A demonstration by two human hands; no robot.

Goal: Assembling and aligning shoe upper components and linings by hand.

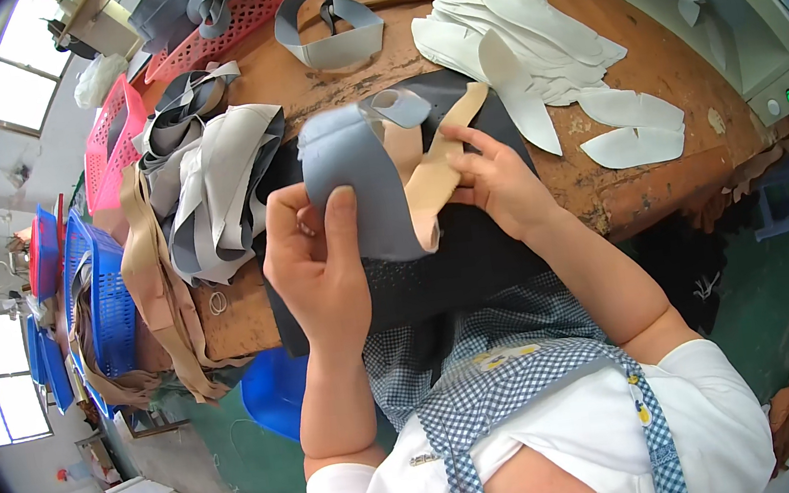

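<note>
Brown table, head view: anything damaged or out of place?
Yes: the brown table looks worn, its surface patchy near the front edge at right. Tan strips droop untidily over its edge at left, perhaps deliberately.
</note>
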